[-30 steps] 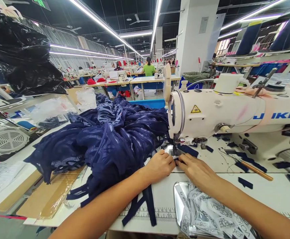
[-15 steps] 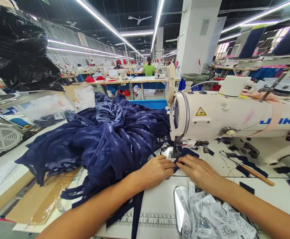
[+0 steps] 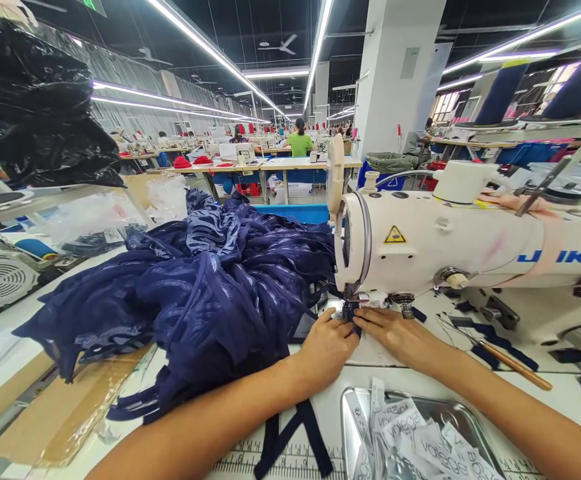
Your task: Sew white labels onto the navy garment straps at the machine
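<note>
- Both hands meet right under the head of the sewing machine, fingertips almost touching one another at the needle.
- Left hand lies palm down with fingers curled loosely, its grip pressing a small navy fabric piece flat on the machine bed, just in front of the needle.
- Right hand comes in from the other side of the same piece, fingers stretched out flat and pinning it down; whether either grip truly pinches the cloth or only presses on it I cannot tell.
- That fabric piece sits between the two sets of fingertips, directly below the presser foot, mostly covered by them.
- Left of the machine head, a big heap of navy striped fabric is piled on the tabletop, touching the left forearm.
- Navy straps trail from that heap toward the near edge of the tabletop, crossing a printed ruler strip.
- Nearer than the machine, under the right forearm, a metal tray holds a loose pile of white labels with dark lettering.
- Right of the needle, below the machine arm, a wooden-handled tool lies among scattered navy scraps.
- Far behind the machine, a person in a green top sits at another workstation.
</note>
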Demonstrator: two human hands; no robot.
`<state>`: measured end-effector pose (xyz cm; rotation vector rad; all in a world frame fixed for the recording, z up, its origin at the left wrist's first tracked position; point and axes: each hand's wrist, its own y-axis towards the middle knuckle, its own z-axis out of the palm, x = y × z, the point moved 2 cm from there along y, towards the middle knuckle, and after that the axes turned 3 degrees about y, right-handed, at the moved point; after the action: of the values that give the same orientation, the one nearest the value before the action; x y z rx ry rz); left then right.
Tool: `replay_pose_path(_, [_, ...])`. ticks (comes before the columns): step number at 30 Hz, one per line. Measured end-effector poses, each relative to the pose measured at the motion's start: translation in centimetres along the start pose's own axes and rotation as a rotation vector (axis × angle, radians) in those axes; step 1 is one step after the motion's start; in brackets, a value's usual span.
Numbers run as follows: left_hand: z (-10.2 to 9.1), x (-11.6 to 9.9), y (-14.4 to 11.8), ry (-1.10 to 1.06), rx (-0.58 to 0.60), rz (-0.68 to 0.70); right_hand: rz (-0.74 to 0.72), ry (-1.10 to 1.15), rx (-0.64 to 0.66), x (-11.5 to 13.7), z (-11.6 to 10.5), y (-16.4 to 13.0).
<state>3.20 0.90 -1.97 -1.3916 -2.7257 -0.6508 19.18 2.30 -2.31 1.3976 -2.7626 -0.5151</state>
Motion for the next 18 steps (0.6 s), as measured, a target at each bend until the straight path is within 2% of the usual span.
replay_pose_path(18, [0.52,-0.26,0.7,0.075,-0.021,-0.064,0.003,-0.003,-0.044,-0.51,0.37,0.24])
